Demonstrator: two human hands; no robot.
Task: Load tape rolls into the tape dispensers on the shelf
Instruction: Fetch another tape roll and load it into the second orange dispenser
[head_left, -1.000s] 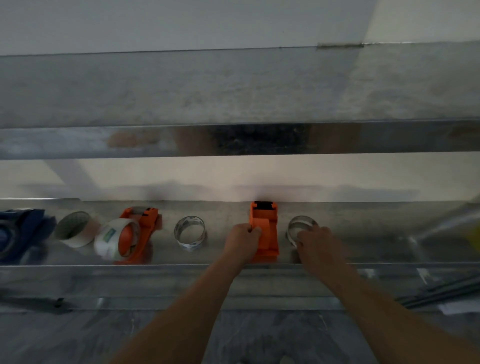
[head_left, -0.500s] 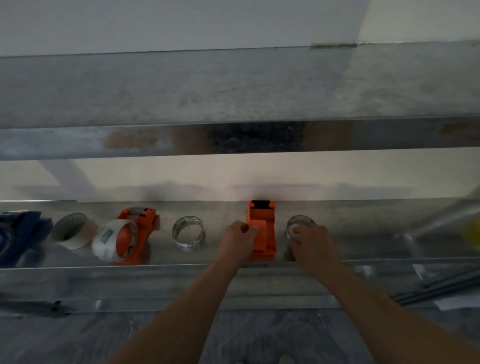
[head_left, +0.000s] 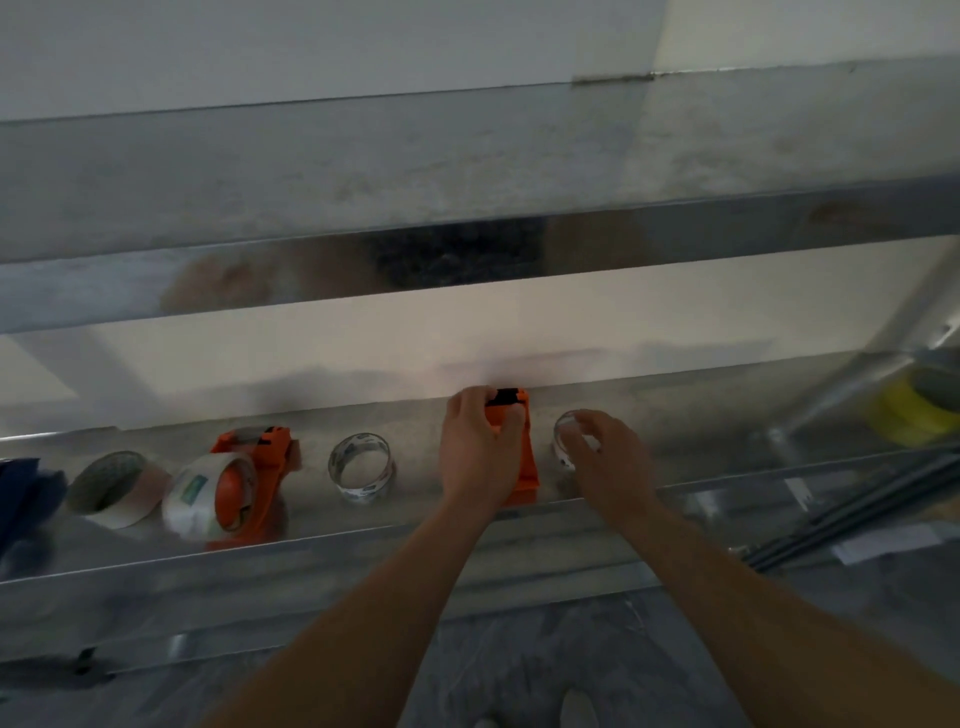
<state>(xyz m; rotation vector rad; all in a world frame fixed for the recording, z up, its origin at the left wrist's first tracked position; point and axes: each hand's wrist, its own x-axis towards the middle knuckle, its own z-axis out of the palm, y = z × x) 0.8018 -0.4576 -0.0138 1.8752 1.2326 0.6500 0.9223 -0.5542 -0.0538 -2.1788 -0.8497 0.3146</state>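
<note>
Fingers of the left hand are curled round the far end of an empty orange plastic tape dispenser, which is steadied on the dull metal shelf. Just to the right of them, the fingers of the right hand are bent over a small clear tape roll. It is pinched between thumb and fingertips and appears to rest on the shelf, close beside the dispenser but not yet in it. The step in hand is judged to be the pick-up of this roll for loading. For the next move the roll would need to be lifted, turned so that its core faces the dispenser's hub, and pressed on while the body is braced by the left hand. The free end would then have to be led to the black cutter by the left fingertips. Well to the left of both hands a second clear roll is seen, then a loaded orange dispenser carrying a white roll, then a beige roll. A green label is borne by the white roll and dark print by the clear rolls, but no writing can be read.
</note>
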